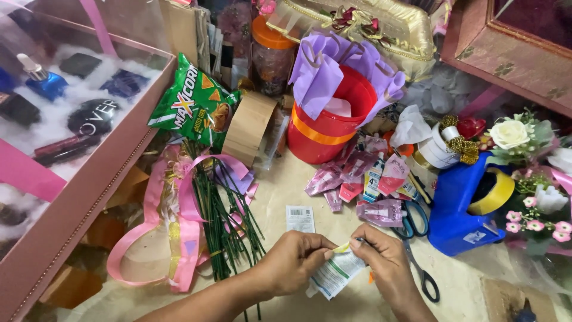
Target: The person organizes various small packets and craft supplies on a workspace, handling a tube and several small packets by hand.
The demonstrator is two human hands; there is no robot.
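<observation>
White sachet is pinched at its top by left hand and right hand, both grips closed on it.

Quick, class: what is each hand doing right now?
Left hand: closed, pinching the small white sachet.
Right hand: closed, pinching the same sachet's top edge.

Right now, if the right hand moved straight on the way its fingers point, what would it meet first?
Probably the left hand: the right hand points left across the small white sachet both pinch, so their fingertips nearly touch already.
</observation>
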